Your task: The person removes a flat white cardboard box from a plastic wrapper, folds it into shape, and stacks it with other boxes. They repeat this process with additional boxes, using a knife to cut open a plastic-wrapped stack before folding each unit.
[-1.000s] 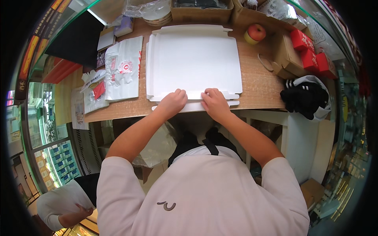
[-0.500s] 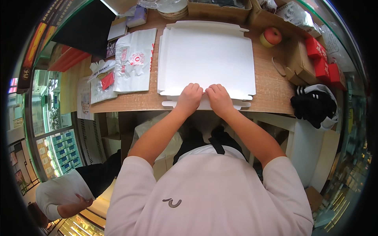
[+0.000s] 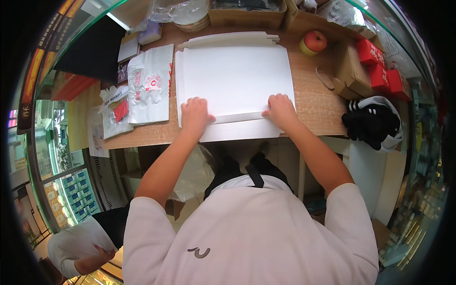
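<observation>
A flat white cardboard sheet lies in the middle of the wooden surface, its near flap creased along the front edge. The left hand and right hand press down on that crease, well apart, fingers curled flat on the card (gripping nothing). A printed white bag lies just left of the sheet, and an apple sits near its far right corner.

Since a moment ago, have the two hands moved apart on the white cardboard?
Yes. The left hand and right hand slid outward along the white cardboard sheet's near fold, toward its side edges.
</observation>
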Demonstrator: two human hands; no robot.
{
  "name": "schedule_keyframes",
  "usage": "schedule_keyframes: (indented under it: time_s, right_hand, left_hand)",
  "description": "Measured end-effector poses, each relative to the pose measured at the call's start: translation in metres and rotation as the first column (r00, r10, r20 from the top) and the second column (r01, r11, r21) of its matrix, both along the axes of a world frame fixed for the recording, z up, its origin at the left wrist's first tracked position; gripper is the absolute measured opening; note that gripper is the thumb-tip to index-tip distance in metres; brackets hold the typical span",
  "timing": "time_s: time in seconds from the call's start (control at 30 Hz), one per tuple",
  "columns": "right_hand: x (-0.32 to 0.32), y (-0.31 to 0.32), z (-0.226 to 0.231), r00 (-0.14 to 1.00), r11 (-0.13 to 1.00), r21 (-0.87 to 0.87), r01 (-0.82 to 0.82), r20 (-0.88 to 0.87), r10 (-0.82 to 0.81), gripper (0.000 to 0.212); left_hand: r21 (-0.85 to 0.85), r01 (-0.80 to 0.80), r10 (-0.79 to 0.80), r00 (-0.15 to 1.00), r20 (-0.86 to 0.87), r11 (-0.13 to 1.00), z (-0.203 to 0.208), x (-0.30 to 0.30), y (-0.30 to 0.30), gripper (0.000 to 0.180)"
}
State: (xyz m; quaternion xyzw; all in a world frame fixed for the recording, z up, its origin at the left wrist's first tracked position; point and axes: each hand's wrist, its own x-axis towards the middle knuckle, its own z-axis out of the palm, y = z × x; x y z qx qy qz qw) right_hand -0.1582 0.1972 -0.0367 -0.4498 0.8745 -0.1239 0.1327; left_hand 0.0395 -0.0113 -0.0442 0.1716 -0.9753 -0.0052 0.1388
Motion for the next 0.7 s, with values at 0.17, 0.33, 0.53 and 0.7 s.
schedule_keyframes:
  time_s: [0.17,0.33,0.53,0.7]
  right_hand:
    - [0.024,-0.031,-0.003,0.994,0.992,0.093,-0.082,0.078,0.075,0.024]
    - [0.069,-0.039,-0.031,0.997,0.989,-0.134,-0.063,-0.040,0.058,0.024]
    - [0.021,0.017,-0.045,0.989,0.969,-0.245,0.016,-0.137,-0.051,0.029]
    - [0.017,0.024,-0.038,0.984,0.983,-0.139,0.116,-0.116,-0.133,0.029]
  left_hand:
    - [0.374,0.011,-0.092,0.975,0.200,0.927,-0.016,-0.024,0.063,0.012]
    - [0.374,0.077,-0.019,0.988,-0.156,0.924,-0.029,-0.027,0.070,0.026]
    - [0.266,0.004,0.036,0.989,-0.144,0.964,-0.039,0.010,0.035,0.027]
    - [0.428,-0.140,0.228,0.960,-0.161,0.893,-0.039,0.009,0.027,0.031]
